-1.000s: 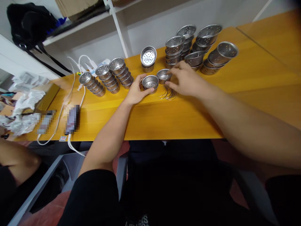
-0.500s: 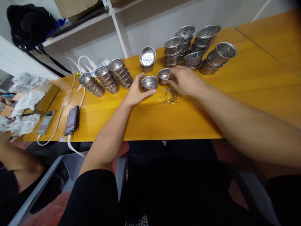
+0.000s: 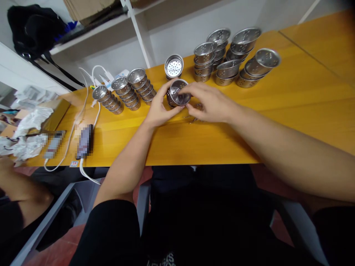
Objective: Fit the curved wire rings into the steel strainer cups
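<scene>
A perforated metal strainer basket (image 3: 183,99), its opening tilted toward me, sits on or just above another basket that it mostly hides. My left hand (image 3: 160,109) curls around the left side, fingers behind and thumb along the front. From the right, my right hand (image 3: 213,102) grips the upper basket, fingertips inside the rim and thumb outside below. Thin curved metal wires (image 3: 192,120) lie on the table under my right hand, partly covered by it.
Stacked strainer baskets stand left (image 3: 137,79) and right (image 3: 205,55); a short stack (image 3: 174,66) is behind my hands. Two phones, one dark (image 3: 84,142), with white cables lie left on the wooden table (image 3: 194,147). Another person's arm (image 3: 24,192) is at far left.
My right hand has picked up the single basket beside the wires and brought it left onto or over the one at my left hand. My left hand has closed in around them.
</scene>
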### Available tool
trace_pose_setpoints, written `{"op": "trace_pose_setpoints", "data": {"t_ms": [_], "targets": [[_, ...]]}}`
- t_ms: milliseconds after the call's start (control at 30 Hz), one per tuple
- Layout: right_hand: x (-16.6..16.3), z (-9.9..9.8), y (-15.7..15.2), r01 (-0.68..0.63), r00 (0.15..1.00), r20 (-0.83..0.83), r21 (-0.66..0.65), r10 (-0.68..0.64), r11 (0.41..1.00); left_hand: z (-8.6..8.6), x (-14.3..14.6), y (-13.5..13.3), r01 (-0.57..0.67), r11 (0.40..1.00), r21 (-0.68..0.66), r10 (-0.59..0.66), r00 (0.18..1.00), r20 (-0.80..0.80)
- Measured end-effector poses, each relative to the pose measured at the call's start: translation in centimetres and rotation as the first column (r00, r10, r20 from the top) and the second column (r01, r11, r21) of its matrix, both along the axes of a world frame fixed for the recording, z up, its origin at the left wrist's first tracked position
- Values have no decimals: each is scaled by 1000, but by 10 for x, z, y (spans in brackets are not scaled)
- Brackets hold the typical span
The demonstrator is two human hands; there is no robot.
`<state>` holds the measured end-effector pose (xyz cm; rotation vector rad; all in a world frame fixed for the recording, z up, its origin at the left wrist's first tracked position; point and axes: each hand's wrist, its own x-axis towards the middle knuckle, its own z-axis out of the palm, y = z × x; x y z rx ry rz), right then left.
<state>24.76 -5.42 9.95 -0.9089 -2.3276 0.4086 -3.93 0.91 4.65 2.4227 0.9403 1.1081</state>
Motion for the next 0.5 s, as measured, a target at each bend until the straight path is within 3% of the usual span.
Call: {"op": "trace_pose_setpoints", "data": {"t_ms": [200, 500], "targets": [[1, -10, 2, -85, 995, -50, 30, 87, 996, -1, 0, -2, 26, 1000, 1, -26, 999, 20], [-3, -10, -4, -88, 995, -41, 24, 89, 996, -8, -4, 9, -32, 999, -15, 32, 999, 29]]}}
